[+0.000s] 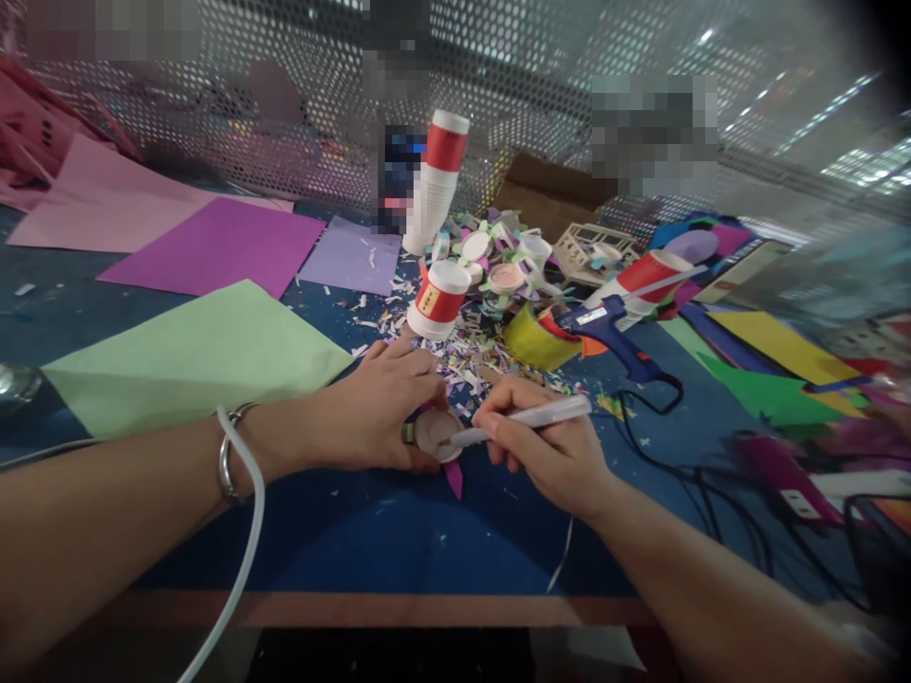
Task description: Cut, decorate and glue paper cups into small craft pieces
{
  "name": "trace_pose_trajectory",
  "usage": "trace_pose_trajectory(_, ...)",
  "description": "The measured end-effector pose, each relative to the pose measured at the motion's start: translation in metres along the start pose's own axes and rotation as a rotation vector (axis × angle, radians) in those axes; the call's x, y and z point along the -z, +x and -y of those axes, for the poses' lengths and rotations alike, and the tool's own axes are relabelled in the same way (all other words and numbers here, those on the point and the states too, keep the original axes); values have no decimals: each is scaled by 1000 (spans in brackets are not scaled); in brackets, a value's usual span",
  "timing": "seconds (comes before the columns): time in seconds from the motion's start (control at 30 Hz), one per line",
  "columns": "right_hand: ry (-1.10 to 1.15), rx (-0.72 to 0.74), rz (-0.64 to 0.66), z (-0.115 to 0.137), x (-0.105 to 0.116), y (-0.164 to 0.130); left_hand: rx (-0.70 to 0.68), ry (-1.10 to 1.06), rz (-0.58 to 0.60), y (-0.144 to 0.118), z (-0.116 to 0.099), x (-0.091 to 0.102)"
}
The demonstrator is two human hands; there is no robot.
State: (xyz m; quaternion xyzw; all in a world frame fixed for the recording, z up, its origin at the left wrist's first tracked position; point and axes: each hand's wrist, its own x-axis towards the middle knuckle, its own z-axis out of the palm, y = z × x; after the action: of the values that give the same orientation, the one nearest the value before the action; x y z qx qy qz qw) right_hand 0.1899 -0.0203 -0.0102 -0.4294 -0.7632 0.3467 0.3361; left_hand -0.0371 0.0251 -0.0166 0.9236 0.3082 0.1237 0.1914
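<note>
The left hand (381,408) pinned a small round tan paper disc (436,433) flat on the blue counter (399,531), fingers clenched around its edge. The right hand (548,446) grasped a slim white pen (523,419), tip on the disc. Marking step judged under way; next stroke calls for a steady disc.

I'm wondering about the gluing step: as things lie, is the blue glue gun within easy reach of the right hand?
Probably yes. The blue glue gun lies just beyond the right hand with only paper scraps between them, but that hand's fingers hold a white pen, which would have to go down first.
</note>
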Motion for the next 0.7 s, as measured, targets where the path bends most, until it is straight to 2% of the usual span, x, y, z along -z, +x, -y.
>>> trace_pose_trajectory(0.27,-1,-41,-55,-3,3,1,14,-20,6,0,-2,2)
trace_pose_trajectory(0.7,-187,61,-115,-9,-1,-2,34,-21,34,1,-3,4)
